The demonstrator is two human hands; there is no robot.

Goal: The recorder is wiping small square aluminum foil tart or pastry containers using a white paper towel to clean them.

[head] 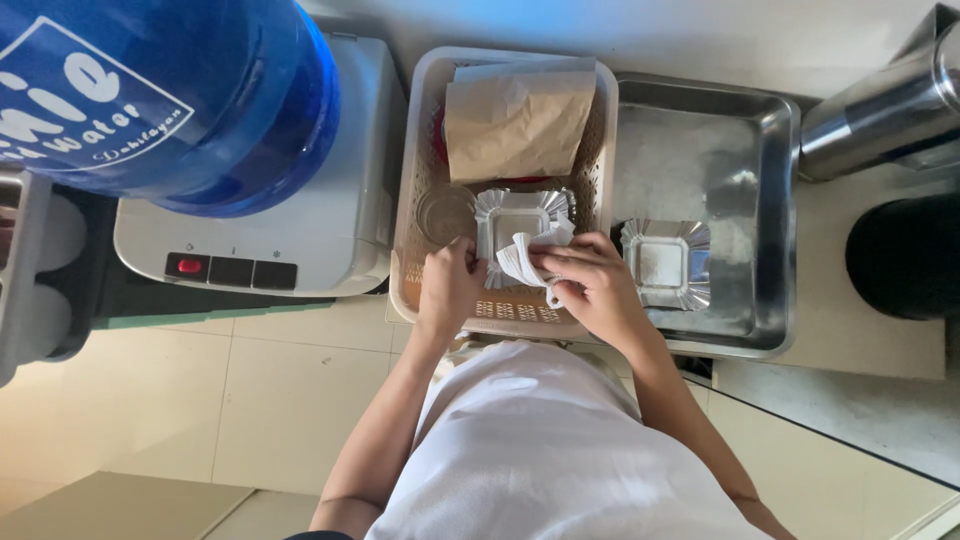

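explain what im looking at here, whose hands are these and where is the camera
There is no machine here. The one picture comes from a camera worn on a person's head, looking straight down, so you see that person's own white top and bare arms.

The left hand rests on the near edge of a beige plastic basket. The right hand pinches a white cloth against a small foil tray in that basket. A brown paper bag lies further back in it.

To the right sits a steel pan holding a second foil tray. To the left is a water dispenser with a big blue bottle on top.
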